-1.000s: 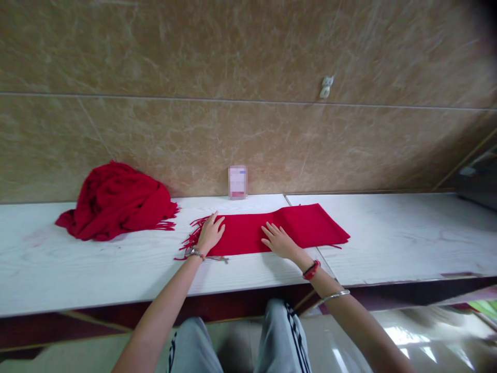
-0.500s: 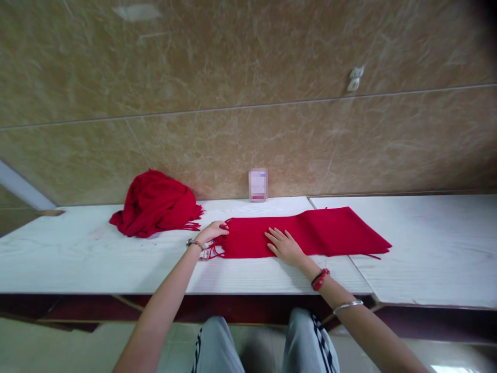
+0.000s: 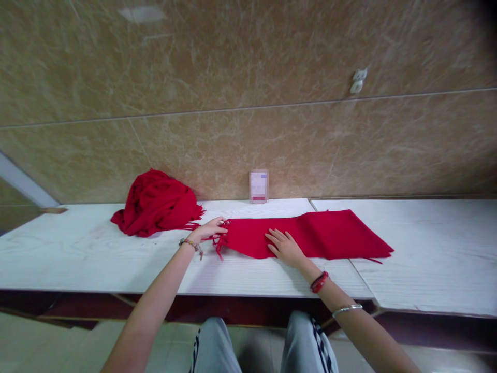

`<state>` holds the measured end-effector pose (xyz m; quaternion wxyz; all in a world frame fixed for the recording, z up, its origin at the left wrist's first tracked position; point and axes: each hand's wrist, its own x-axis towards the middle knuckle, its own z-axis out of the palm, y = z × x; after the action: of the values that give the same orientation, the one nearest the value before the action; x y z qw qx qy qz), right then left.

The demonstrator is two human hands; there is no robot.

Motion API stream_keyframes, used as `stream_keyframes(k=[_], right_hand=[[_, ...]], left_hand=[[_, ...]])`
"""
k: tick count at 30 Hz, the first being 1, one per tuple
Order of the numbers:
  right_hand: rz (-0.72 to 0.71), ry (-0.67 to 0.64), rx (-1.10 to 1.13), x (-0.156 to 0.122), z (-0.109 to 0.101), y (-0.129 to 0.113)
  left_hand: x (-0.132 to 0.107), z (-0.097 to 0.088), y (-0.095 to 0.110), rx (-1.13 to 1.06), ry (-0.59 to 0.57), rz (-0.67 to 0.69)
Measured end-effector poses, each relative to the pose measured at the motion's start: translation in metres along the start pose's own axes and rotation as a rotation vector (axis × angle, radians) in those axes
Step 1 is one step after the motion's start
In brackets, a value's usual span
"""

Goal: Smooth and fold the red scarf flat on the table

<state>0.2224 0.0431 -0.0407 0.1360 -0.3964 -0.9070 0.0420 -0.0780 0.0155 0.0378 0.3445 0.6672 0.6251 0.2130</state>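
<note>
A red fringed scarf (image 3: 330, 233) lies folded in a long strip on the white tabletop (image 3: 155, 264). At its left end, my left hand (image 3: 212, 229) has its fingers closed on the fringed edge, and the near left corner there is drawn up and curved. Some red tassels hang below those fingers. My right hand (image 3: 285, 247) rests flat on the middle of the strip, fingers spread. The scarf's right end runs to a slanted point, with a few threads sticking out beneath it.
A second red fringed scarf (image 3: 157, 202) sits in a crumpled heap at the left, near the wall. Against the wall stands a small pale box (image 3: 259, 186) with a blurred front. A white cat-shaped piece (image 3: 357, 81) is on the tiled wall. A seam crosses the tabletop at the right.
My left hand has shifted slightly left, and the scarf's near left corner has lifted and gathered toward it. My right hand stays in place on the scarf.
</note>
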Motion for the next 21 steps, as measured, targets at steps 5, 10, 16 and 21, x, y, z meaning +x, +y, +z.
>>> stream_keyframes(k=[5, 10, 16, 21], right_hand=[[0.003, -0.003, 0.004, 0.000, -0.001, 0.000], [0.007, -0.006, 0.012, 0.000, -0.002, 0.000], [0.007, -0.007, 0.002, 0.000, 0.001, 0.001], [0.015, -0.001, -0.004, -0.001, 0.001, 0.001]], left_hand=[[-0.011, -0.016, -0.019, 0.199, 0.102, -0.051], [-0.022, -0.035, -0.032, 0.394, 0.359, -0.068], [-0.009, 0.007, -0.011, 0.570, 0.176, 0.268], [-0.001, 0.018, -0.008, 0.788, 0.052, 0.369]])
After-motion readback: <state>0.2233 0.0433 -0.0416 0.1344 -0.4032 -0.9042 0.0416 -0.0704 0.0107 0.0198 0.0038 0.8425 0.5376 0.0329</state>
